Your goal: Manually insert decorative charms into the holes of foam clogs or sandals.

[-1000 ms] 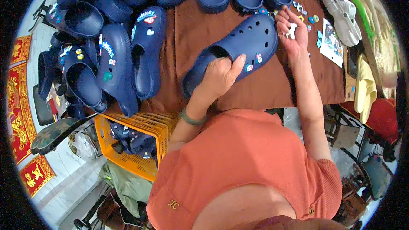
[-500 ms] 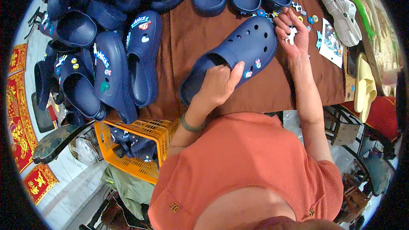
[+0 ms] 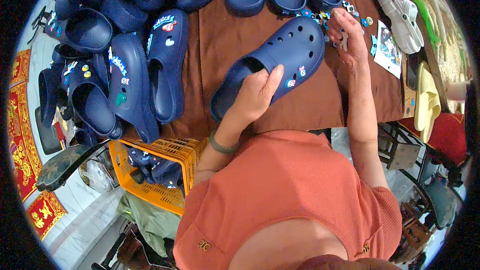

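While the left hand (image 3: 257,95) is clamped on the big blue clog (image 3: 282,52), with its thumb on top and its fingers down inside the opening, the right hand (image 3: 348,37) is up near the shoe's toe. The right hand's fingers are curled in, and I cannot tell if there is something in them. The big blue clog is over the near part of the brown surface (image 3: 212,45), right in front of the person, with its toe pointing up and to the right. It has two small charms (image 3: 301,71) on its side and round holes on top. Past the right hand are lots of loose little charms (image 3: 369,21), and a picture card (image 3: 389,52) lies near them. A white clog (image 3: 399,17) is just beside the card. On the left is a pile of blue clogs (image 3: 167,65), some with bright charms on them. An orange basket (image 3: 116,165) with more shoes inside is below the pile.
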`<state>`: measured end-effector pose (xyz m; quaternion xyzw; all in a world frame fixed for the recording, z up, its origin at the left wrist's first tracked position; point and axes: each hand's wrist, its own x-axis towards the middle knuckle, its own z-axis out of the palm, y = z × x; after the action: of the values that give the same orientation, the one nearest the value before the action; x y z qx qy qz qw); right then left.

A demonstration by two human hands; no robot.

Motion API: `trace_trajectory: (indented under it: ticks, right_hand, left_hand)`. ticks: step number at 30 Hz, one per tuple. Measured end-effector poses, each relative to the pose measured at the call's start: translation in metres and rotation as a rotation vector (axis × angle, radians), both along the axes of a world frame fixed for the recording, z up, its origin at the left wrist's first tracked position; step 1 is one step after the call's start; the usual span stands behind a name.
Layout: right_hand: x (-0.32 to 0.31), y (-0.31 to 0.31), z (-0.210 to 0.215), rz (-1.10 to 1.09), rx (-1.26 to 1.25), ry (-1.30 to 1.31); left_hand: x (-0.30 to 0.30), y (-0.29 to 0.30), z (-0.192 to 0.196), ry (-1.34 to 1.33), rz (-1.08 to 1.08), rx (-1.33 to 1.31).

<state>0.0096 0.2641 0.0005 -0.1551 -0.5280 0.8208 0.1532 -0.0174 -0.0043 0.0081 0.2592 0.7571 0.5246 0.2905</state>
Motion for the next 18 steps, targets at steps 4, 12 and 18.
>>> trace_trajectory:
  ticks: [4, 12, 18]
  right_hand:
    - [-0.001, 0.008, -0.005, 0.022, -0.310, 0.059]
    - [0.011, -0.006, 0.021, 0.116, 0.512, 0.006]
    - [0.013, -0.032, 0.041, 0.530, 1.239, 0.270]
  left_hand:
    - [0.001, 0.003, 0.006, -0.103, 0.062, 0.091]
    - [-0.002, 0.008, 0.016, -0.126, 0.101, 0.201]
    - [-0.003, 0.007, 0.013, -0.192, 0.139, 0.258]
